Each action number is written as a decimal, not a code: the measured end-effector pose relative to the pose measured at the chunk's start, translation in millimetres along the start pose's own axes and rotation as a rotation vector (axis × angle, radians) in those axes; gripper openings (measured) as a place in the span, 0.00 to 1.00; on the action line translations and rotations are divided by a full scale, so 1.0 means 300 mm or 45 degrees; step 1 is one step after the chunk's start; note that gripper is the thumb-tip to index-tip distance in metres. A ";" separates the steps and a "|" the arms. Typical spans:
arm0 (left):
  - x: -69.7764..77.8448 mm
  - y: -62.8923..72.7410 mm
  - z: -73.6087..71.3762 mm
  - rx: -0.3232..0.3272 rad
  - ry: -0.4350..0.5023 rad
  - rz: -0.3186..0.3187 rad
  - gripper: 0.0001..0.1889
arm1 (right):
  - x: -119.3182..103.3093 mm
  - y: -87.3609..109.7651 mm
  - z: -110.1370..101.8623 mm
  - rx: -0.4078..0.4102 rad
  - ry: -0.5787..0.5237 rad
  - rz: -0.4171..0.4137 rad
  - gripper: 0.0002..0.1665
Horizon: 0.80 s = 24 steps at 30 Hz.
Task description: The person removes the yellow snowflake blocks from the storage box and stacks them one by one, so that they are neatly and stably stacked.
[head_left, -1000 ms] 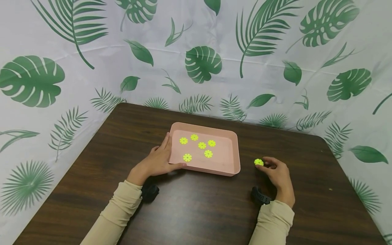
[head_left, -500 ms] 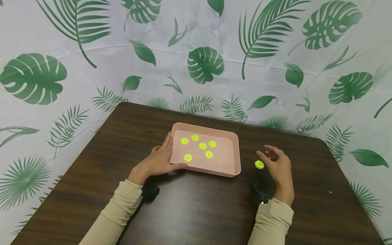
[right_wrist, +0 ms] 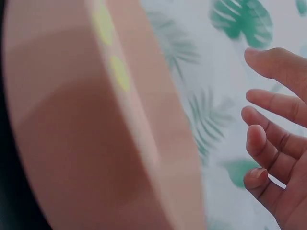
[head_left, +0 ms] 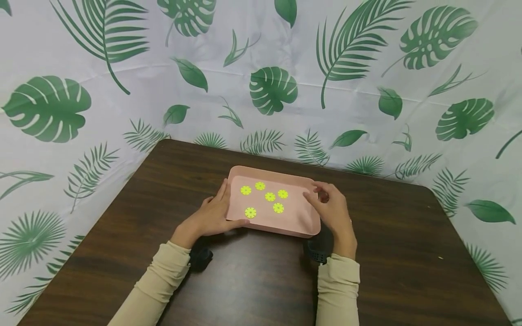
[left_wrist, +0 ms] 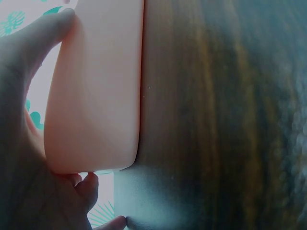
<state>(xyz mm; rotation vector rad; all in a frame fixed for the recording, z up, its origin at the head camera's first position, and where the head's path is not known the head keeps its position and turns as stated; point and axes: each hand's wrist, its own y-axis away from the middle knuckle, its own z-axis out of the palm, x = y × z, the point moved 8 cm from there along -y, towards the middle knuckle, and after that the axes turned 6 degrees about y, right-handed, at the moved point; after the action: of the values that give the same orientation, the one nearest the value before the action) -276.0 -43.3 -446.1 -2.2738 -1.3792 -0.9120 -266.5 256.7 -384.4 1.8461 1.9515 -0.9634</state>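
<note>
A shallow pink tray [head_left: 291, 217] stands on the table, with several yellow-green notched plastic discs [head_left: 270, 197] lying flat in it. My left hand [head_left: 208, 215] rests against its near left corner, straight fingers along the left side and thumb on the front rim. In the left wrist view the thumb [left_wrist: 60, 24] lies at the rim of the tray wall [left_wrist: 96, 96]. My right hand [head_left: 332, 208] hovers at the tray's right end, fingertips over the rim. Its fingers are loosely bent, and the right wrist view shows nothing between thumb and fingers [right_wrist: 268, 129].
The dark wooden table [head_left: 261, 280] extends around the tray on all sides. A white cloth backdrop [head_left: 228, 77] printed with green leaves hangs behind and beside it. Black wrist gear [head_left: 318, 249] sits under the right wrist, and another black piece [head_left: 200, 259] under the left.
My right hand let go of a yellow-green notched disc right of the tray, then moved left to the tray's right end. That disc is now out of sight. The left hand stays put.
</note>
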 end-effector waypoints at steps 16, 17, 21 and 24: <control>-0.005 -0.012 0.001 0.013 -0.018 0.003 0.66 | -0.062 -0.025 0.259 -0.378 0.034 -0.061 0.25; -0.006 -0.012 0.001 0.014 -0.018 0.002 0.66 | -0.059 -0.025 0.263 -0.389 0.040 -0.046 0.25; -0.006 -0.011 -0.001 0.018 -0.021 0.004 0.66 | -0.042 -0.017 0.283 -0.434 0.063 0.025 0.23; -0.007 -0.011 -0.001 0.015 -0.021 0.004 0.66 | -0.034 -0.011 0.298 -0.460 0.072 0.054 0.22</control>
<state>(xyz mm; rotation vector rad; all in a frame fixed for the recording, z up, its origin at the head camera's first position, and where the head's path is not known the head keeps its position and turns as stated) -279.5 -43.3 -447.3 -2.2787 -1.3837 -0.8840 -289.0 192.2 -442.9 1.7130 1.9554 -0.5072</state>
